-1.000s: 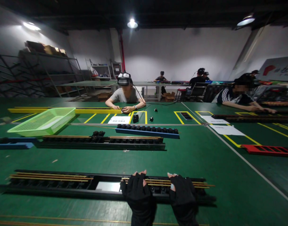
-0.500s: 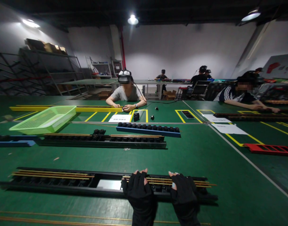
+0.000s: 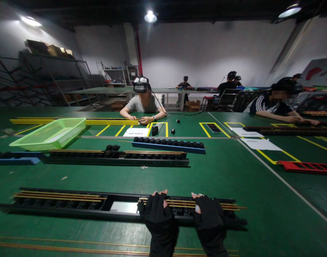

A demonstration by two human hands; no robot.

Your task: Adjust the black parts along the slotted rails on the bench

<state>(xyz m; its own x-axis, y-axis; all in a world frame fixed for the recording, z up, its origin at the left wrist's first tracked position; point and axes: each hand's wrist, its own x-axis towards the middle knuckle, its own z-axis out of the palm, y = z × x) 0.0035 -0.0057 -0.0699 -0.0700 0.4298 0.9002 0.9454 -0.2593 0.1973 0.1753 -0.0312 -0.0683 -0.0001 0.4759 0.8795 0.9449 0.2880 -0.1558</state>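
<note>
The gloved left hand (image 3: 158,212) and right hand (image 3: 209,214) lie apart, palms down, across the right end of a black fixture (image 3: 120,215), over its brass rods (image 3: 179,203), near the green table's (image 3: 262,192) near edge; any grip cannot be told.

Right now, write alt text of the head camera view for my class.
The left hand and right hand, in black fingerless gloves, rest on a black rail carrying gold rods on a green bench. A co-worker sits opposite.
</note>
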